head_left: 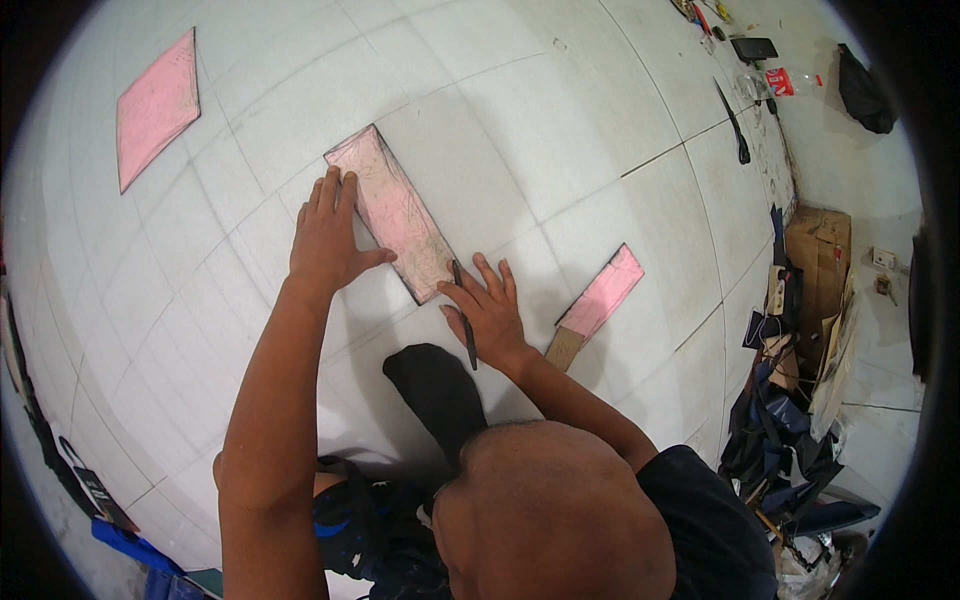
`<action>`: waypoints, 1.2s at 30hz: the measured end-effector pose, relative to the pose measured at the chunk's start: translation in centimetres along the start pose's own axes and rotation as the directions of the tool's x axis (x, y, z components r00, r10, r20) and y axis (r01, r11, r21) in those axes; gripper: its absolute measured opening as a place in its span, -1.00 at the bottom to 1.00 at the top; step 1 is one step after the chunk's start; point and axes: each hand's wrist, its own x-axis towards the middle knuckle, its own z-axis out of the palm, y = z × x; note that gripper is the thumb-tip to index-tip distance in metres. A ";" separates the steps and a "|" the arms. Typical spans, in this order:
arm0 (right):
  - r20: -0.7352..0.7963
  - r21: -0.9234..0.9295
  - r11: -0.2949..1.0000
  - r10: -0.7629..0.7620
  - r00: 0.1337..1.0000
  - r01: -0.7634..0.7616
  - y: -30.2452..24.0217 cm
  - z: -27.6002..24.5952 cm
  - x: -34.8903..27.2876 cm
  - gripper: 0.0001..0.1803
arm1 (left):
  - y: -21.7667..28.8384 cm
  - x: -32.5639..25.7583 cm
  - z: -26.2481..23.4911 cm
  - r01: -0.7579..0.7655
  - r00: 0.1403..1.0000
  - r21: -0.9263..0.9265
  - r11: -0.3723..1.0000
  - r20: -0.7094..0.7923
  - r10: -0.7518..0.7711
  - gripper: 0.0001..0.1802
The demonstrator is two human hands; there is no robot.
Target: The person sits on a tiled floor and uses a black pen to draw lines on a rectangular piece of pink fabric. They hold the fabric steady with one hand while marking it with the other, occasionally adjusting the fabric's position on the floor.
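A long pink rectangular card (395,205), covered in dark scribbled lines and dark-edged, lies aslant on thin white sheeting (270,320) that lets the floor tile lines show through. My left hand (330,235) is open along the card's left side, with fingertips at its upper left edge and the thumb stretched toward its lower left edge. At the card's lower right corner, my right hand (492,315) is closed on a slim black pen (464,325), whose tip end is by the card's edge. My black-socked foot (435,385) rests just below the card.
A pink diamond-shaped card (160,112) lies far left. Right of my right hand is a narrow pink strip (605,290) with a brown end. Black scissors (737,130), a phone (753,49) and a plastic bottle (792,82) lie far right, above a cardboard box (820,245) and piled clutter.
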 end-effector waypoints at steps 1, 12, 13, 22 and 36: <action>0.002 -0.001 1.000 0.004 1.000 -0.004 0.0 0.0 0.0 -0.57 | 0.0 0.0 0.0 0.001 1.000 0.002 1.000 0.000 -0.001 0.44; -0.011 -0.022 1.000 -0.008 1.000 0.008 0.0 -0.1 0.0 -0.57 | 0.4 -0.2 -0.4 -0.012 1.000 -0.001 1.000 0.001 0.012 0.47; -0.017 -0.020 1.000 -0.009 1.000 0.009 0.0 -0.1 0.1 -0.56 | 0.3 -0.2 -0.4 -0.014 1.000 -0.001 1.000 -0.006 0.014 0.46; -0.130 0.111 0.993 0.047 0.990 -0.032 1.6 -1.9 4.0 -0.56 | 1.1 0.4 -1.2 0.002 0.999 0.049 0.999 0.044 -0.004 0.45; -0.291 0.513 0.858 0.185 0.939 -0.010 1.8 -3.1 25.9 -0.61 | 1.3 0.6 -1.1 -0.020 0.999 0.011 1.000 0.030 0.020 0.46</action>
